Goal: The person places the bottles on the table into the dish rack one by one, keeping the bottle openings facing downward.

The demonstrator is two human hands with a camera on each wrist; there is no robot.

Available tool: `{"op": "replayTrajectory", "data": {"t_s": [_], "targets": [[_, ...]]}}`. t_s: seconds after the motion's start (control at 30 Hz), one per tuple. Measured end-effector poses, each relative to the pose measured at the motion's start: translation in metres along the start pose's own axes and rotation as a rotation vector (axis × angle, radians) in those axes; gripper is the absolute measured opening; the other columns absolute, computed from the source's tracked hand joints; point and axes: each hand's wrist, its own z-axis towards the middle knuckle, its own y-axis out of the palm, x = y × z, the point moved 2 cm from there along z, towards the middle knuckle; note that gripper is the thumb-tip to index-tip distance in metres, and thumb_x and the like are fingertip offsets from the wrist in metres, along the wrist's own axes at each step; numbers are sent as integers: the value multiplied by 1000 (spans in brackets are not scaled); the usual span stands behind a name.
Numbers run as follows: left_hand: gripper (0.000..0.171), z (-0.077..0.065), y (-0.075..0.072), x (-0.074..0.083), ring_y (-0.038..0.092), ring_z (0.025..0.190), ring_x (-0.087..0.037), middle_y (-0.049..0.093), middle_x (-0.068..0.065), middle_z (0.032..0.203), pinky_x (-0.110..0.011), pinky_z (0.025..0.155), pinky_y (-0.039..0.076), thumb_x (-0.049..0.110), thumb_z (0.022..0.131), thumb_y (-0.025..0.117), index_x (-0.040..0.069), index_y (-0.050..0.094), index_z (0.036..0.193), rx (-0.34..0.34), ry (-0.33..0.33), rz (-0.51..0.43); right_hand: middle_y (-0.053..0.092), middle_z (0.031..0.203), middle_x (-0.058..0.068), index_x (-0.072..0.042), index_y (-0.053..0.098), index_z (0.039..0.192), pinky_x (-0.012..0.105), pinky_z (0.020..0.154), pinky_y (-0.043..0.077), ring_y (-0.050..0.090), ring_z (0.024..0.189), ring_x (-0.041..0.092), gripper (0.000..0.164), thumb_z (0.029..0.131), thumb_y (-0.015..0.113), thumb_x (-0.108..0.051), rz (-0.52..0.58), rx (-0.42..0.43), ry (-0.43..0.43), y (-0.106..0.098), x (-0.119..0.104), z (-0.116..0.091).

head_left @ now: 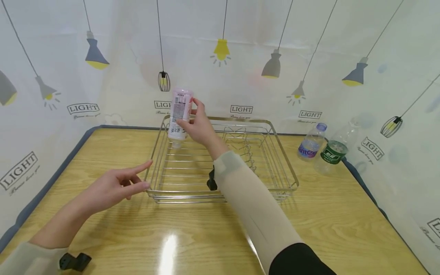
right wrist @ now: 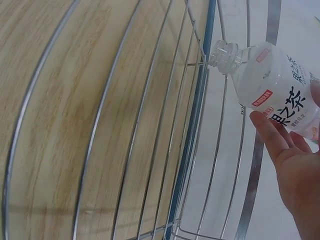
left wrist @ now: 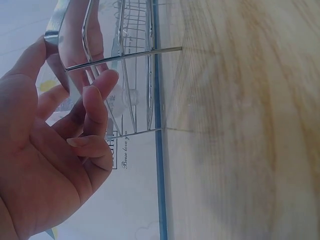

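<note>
In the head view my right hand (head_left: pixel 201 128) grips a clear plastic bottle with a pink-and-white label (head_left: pixel 180 110), turned neck down over the left rear part of a wire dish rack (head_left: pixel 220 190). The bottle's uncapped threaded neck (right wrist: pixel 225 57) shows in the right wrist view, close to the rack's wires. At the rack's left front corner is my left hand (head_left: pixel 115 187); its index finger and thumb touch the rim while the other fingers bend loosely. The left wrist view shows that hand (left wrist: pixel 55 145) beside the metal rim (left wrist: pixel 60 45).
Two more clear bottles stand right of the rack on the wooden table (head_left: pixel 206 236): one with a purple label (head_left: pixel 308 148) and blue cap, one with a green label (head_left: pixel 333 152). A lamp-print sheet (head_left: pixel 130 57) hangs behind and beside the table.
</note>
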Motion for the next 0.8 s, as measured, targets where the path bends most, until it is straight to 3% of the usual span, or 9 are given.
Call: {"op": "replayTrajectory", "data": {"t_s": [0.8], "targets": [[68,0,0,2,62,79,-20,76,-8,105,-33,65,53,42,109,70,35,41,170,1,-4,10,48,160,15,-28,-1,176,47,104,63,70,131,37,102,107,73,-13,-84,-80,20,11,6,3]]}}
